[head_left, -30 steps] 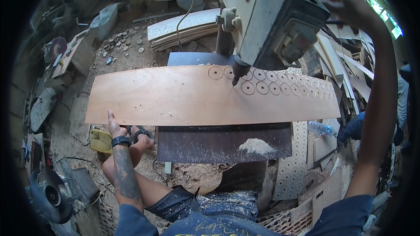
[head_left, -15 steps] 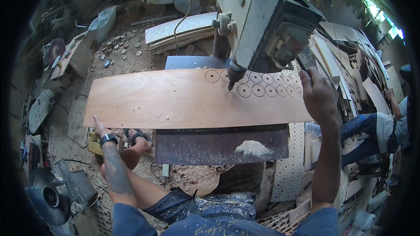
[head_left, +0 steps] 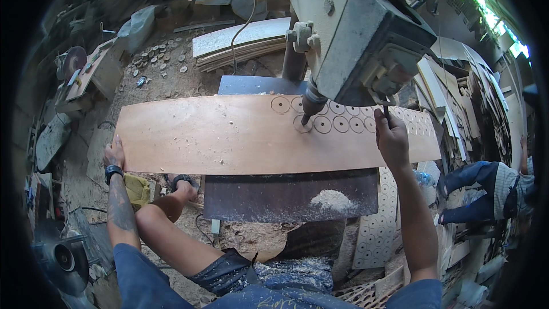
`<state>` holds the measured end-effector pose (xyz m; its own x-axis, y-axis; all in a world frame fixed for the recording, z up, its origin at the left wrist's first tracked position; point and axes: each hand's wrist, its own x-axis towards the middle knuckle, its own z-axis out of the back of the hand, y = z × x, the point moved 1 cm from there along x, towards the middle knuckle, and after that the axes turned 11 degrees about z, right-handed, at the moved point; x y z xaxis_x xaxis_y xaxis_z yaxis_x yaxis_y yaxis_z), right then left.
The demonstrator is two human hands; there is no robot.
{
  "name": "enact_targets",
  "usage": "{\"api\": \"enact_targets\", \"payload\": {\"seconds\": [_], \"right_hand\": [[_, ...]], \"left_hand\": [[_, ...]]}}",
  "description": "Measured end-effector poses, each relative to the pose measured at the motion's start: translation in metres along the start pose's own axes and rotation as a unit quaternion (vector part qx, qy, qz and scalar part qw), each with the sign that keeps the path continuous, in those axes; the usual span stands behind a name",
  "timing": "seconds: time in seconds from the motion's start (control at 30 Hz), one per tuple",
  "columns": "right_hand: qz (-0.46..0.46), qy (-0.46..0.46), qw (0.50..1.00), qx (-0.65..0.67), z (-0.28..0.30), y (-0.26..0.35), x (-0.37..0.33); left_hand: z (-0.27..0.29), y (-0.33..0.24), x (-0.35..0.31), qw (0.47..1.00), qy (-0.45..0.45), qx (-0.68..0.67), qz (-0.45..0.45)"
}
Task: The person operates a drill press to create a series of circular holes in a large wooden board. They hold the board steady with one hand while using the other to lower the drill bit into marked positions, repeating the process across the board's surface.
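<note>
A long thin wooden board (head_left: 189, 137) lies crosswise under a drill press (head_left: 337, 40), with rows of cut rings, each with a centre hole, on its right part. The press's cutter (head_left: 311, 106) is down on the board, and a ring outline (head_left: 297, 128) shows around its tip. My left hand (head_left: 114, 153) grips the board's left end near the front corner. My right hand (head_left: 393, 138) is closed around the press's dark lever (head_left: 386, 115), above the board's right part.
Beneath the board is a dark table (head_left: 269, 194) with a sawdust heap (head_left: 333, 200). Stacked boards (head_left: 246, 40) lie behind. Loose discs (head_left: 154, 57) litter the floor at far left. A fan (head_left: 64, 257) stands at lower left; another person (head_left: 486, 189) is at right.
My left hand has shifted from the front edge to the board's left end. My right hand has brought the lever down and leftward. The cutter has lowered, and a ring now shows around it.
</note>
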<state>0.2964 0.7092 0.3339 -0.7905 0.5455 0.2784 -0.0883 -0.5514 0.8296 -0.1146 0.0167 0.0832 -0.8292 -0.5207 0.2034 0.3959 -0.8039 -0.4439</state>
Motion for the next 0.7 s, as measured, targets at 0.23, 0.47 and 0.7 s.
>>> {"api": "enact_targets", "payload": {"seconds": [0.23, 0.47, 0.7], "right_hand": [[0.114, -0.070, 0.987, -0.089, -0.020, -0.035, 0.008], [0.138, -0.099, 0.979, -0.111, -0.037, -0.043, 0.012], [0.182, -0.144, 0.959, -0.162, -0.049, -0.061, 0.023]], "left_hand": [[0.050, -0.042, -0.029, 0.995, 0.043, 0.045, 0.077], [0.048, -0.035, -0.028, 0.995, 0.006, 0.028, 0.094], [0.054, -0.034, -0.032, 0.996, 0.031, -0.010, 0.080]]}}
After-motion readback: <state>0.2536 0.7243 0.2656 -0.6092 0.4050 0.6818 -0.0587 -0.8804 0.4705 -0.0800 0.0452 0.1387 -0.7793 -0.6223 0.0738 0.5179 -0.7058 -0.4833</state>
